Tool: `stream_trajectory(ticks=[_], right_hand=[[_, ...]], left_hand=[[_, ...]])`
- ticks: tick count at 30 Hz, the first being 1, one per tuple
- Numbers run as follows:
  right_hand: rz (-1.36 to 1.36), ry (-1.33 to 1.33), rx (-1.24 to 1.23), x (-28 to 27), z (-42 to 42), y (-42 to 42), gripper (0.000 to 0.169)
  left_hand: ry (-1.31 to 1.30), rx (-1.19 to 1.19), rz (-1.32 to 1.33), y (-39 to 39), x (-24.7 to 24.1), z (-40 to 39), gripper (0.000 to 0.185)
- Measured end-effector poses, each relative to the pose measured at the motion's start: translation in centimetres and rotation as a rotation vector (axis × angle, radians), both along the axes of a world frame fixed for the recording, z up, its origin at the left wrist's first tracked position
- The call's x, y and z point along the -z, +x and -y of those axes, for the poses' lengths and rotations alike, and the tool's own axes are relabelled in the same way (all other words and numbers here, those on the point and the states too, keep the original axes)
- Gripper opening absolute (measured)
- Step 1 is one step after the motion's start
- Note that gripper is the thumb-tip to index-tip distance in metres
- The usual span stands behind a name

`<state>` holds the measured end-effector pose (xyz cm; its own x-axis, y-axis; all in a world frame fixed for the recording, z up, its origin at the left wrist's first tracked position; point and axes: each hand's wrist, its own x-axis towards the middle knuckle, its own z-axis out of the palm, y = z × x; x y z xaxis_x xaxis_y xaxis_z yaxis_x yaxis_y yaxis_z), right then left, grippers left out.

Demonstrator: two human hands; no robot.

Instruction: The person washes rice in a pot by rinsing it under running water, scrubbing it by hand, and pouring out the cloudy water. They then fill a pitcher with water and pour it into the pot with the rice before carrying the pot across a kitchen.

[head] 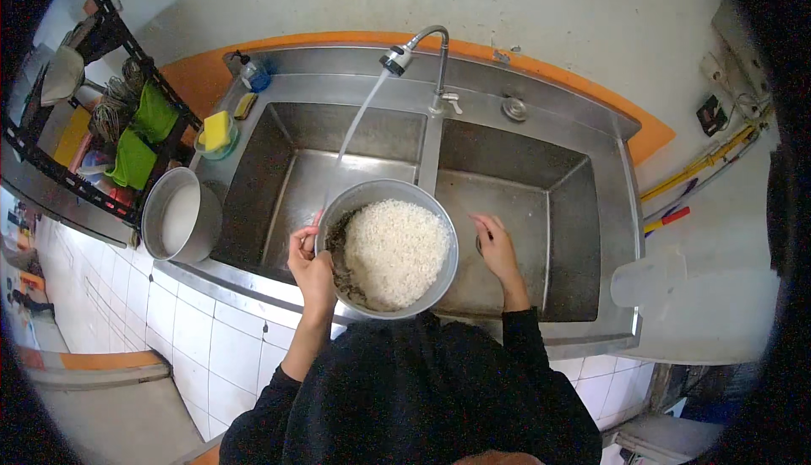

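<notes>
My left hand (312, 270) grips the left rim of a round metal pot (383, 189). White uncooked rice (400, 253) is heaped towards the pot's right side, with darker bare metal showing at its left. The pot is above the front of the double sink, around the divider. My right hand (498, 248) is apart from the pot, over the right basin (500, 199), with fingers loosely bent and nothing visible in them. From the faucet (396, 59), water (360, 120) runs down into the left basin (355, 164), passing by the pot's upper left.
Another metal pot (201, 218) with whitish content stands on the left sink edge. Near it are a yellow sponge (217, 130) in a bowl, a second sponge (245, 106) and a blue soap bottle (255, 75). A drain strainer (514, 109) lies behind the right basin. Shelves (120, 40) hold whisks.
</notes>
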<state>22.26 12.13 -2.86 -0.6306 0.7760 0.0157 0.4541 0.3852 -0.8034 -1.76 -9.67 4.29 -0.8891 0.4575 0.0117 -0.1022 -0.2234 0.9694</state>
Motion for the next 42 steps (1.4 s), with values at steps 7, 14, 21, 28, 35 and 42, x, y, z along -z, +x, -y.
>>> stream_trajectory(ticks=[7,14,21,28,35,42], right_hand=[[0.137,0.614,-0.235,-6.1,1.5,-2.9,0.030],[0.189,0.656,-0.208,-6.9,4.5,-0.3,0.025],[0.169,0.047,-0.395,-10.8,8.2,-1.9,0.020],[0.161,0.638,-0.497,-7.5,6.6,-3.2,0.021],[0.276,0.901,-0.242,-8.9,2.0,-4.7,0.021],[0.439,1.023,-0.406,-9.8,1.9,-3.6,0.011]], left_hand=[[0.043,0.049,0.033,1.1,2.0,-1.5,0.045],[0.090,-0.003,0.079,2.1,3.7,-2.5,0.045],[0.053,-0.016,0.072,2.4,3.5,-2.5,0.045],[-0.181,0.174,-0.291,0.3,3.8,-2.7,0.049],[-0.464,0.573,-0.846,-5.8,1.3,-10.1,0.050],[-0.466,1.044,-0.706,-7.8,3.0,-15.2,0.041]])
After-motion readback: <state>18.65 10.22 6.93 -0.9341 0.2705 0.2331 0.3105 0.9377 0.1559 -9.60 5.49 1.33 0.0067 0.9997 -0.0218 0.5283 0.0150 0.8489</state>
